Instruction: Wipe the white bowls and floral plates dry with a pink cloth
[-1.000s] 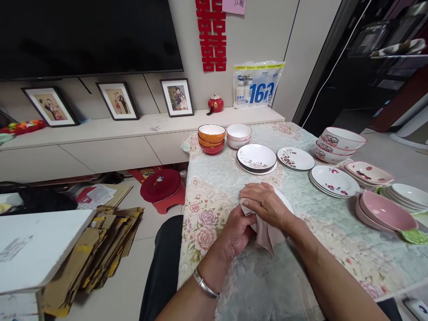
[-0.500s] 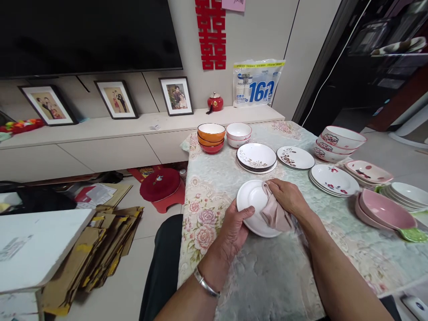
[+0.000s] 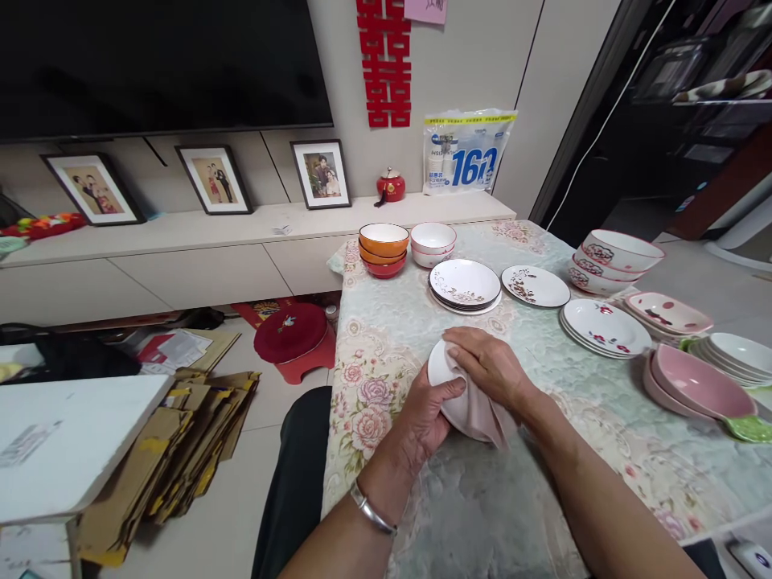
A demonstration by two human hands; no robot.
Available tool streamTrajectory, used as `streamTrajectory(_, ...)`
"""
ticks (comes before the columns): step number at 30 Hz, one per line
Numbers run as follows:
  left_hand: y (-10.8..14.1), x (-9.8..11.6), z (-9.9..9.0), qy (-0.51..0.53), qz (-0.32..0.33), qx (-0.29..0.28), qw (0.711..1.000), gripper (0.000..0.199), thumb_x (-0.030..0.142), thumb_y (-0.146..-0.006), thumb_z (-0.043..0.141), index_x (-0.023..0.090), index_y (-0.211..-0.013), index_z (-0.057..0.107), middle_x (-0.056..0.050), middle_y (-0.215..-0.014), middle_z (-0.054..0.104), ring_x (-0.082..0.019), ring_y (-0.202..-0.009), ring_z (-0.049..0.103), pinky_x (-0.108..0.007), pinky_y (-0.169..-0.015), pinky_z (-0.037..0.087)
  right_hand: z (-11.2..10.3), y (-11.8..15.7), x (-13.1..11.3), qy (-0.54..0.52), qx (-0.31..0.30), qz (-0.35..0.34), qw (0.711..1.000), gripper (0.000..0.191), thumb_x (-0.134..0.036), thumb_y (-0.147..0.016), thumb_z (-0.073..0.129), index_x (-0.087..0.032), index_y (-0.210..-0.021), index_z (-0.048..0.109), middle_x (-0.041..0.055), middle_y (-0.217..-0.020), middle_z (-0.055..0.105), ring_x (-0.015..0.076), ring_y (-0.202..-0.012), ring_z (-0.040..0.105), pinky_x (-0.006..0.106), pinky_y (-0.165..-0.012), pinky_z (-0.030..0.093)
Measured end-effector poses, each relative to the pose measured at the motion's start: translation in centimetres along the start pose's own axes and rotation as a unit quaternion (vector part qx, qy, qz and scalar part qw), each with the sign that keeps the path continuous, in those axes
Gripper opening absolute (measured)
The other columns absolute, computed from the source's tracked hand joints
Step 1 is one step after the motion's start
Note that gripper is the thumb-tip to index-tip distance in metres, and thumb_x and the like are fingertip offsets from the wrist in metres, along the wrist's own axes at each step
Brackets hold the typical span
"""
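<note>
A white plate (image 3: pixel 438 366) is tilted above the near part of the table. My left hand (image 3: pixel 427 410) grips its left edge, thumb on top and fingers beneath. Bunched under my right hand (image 3: pixel 491 363), a pale pink cloth (image 3: pixel 482 414) lies over the plate's face and hangs past its lower right edge. The right fingers are bent over the cloth near the plate's top. Beyond the hands sit a stack of brown-patterned plates (image 3: pixel 464 283) and a single patterned plate (image 3: pixel 535 286).
Orange bowls (image 3: pixel 384 241) and white bowls (image 3: pixel 433 241) stand at the table's back left. On the right are flowered plates (image 3: pixel 605 327), large bowls (image 3: pixel 621 251) and pink dishes (image 3: pixel 703 380). A red stool (image 3: pixel 293 342) and flattened cardboard (image 3: pixel 174 450) are left of the table.
My right hand has moved left with the cloth, from the plate's right side over to its upper middle. The cloth now covers more of the plate. My left hand keeps its grip.
</note>
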State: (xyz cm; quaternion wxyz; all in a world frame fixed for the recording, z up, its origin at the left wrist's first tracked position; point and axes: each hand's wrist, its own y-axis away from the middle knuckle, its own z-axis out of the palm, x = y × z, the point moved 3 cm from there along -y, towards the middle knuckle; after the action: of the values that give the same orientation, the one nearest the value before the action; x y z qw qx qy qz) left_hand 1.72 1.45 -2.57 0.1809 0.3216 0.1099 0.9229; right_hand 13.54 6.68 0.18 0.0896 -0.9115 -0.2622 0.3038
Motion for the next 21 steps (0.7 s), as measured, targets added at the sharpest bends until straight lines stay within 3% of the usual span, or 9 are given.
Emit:
streamTrajectory(3,0.0,-0.1,0.1,-0.010,-0.004,-0.001,1.000,0.064,0.009,-0.052,0.085,0.017,-0.112,0.063,-0.005,-0.089,0.070,-0.018,-0.079,0.062,-0.032,-0.080,0.048,0.2,-0.3,-0.9,-0.001,-0.023,-0.029,0.999,0.035,-0.033,-0.097,0.043,-0.019,-0.119,0.067,0.0083,-0.125,0.067,0.0221,-0.121,0.057,0.038,-0.106,0.040)
streamTrajectory(9,0.0,-0.3,0.0,-0.012,-0.017,-0.012,1.000,0.070,0.009,-0.050,0.084,0.017,-0.116,0.063,-0.009,-0.101,0.071,-0.025,-0.089,0.064,-0.037,-0.083,0.047,-1.2,0.0,2.0,0.043,0.019,0.158,0.986,0.037,-0.037,-0.097,0.038,-0.021,-0.100,0.072,0.0074,-0.109,0.073,0.0236,-0.102,0.066,0.036,-0.089,0.048)
streamTrajectory(11,0.0,-0.3,0.0,-0.015,-0.018,-0.013,1.000,0.069,0.009,-0.050,0.084,0.016,-0.116,0.062,-0.009,-0.100,0.071,-0.025,-0.090,0.064,-0.037,-0.083,0.047,-1.5,0.3,2.3,0.068,0.019,0.179,0.981,0.040,-0.037,-0.098,0.037,-0.021,-0.095,0.073,0.0080,-0.105,0.073,0.0243,-0.100,0.066,0.036,-0.087,0.048)
streamTrajectory(14,0.1,-0.4,0.0,-0.019,-0.021,-0.022,0.999,0.068,0.008,-0.051,0.083,0.016,-0.115,0.062,-0.008,-0.096,0.071,-0.024,-0.084,0.064,-0.036,-0.080,0.047,-1.1,0.3,1.3,0.056,0.011,0.122,0.991,0.037,-0.036,-0.098,0.039,-0.019,-0.106,0.071,0.0091,-0.115,0.071,0.0238,-0.109,0.064,0.036,-0.095,0.046)
streamTrajectory(18,0.2,-0.2,0.2,-0.021,-0.011,-0.018,1.000,0.061,0.009,-0.052,0.084,0.017,-0.109,0.064,-0.006,-0.092,0.070,-0.021,-0.083,0.063,-0.034,-0.081,0.046,0.0,-0.1,-1.0,-0.005,-0.052,-0.047,0.997,0.036,-0.034,-0.098,0.041,-0.019,-0.119,0.066,0.0062,-0.124,0.068,0.0213,-0.120,0.058,0.036,-0.106,0.039)
streamTrajectory(19,0.2,-0.2,0.2,-0.023,-0.010,-0.016,1.000,0.060,0.009,-0.052,0.084,0.017,-0.108,0.064,-0.006,-0.092,0.069,-0.020,-0.083,0.063,-0.034,-0.081,0.046,0.1,-0.2,-1.2,-0.011,-0.062,-0.065,0.996,0.035,-0.034,-0.099,0.041,-0.020,-0.119,0.066,0.0058,-0.123,0.068,0.0213,-0.121,0.057,0.036,-0.106,0.038)
streamTrajectory(21,0.2,-0.2,0.3,-0.026,-0.016,-0.018,0.999,0.062,0.010,-0.051,0.085,0.017,-0.110,0.064,-0.006,-0.092,0.070,-0.020,-0.082,0.063,-0.034,-0.080,0.046,0.0,-0.4,-0.8,-0.013,-0.052,-0.033,0.998,0.035,-0.034,-0.099,0.041,-0.021,-0.117,0.067,0.0058,-0.122,0.069,0.0214,-0.117,0.059,0.035,-0.103,0.041)
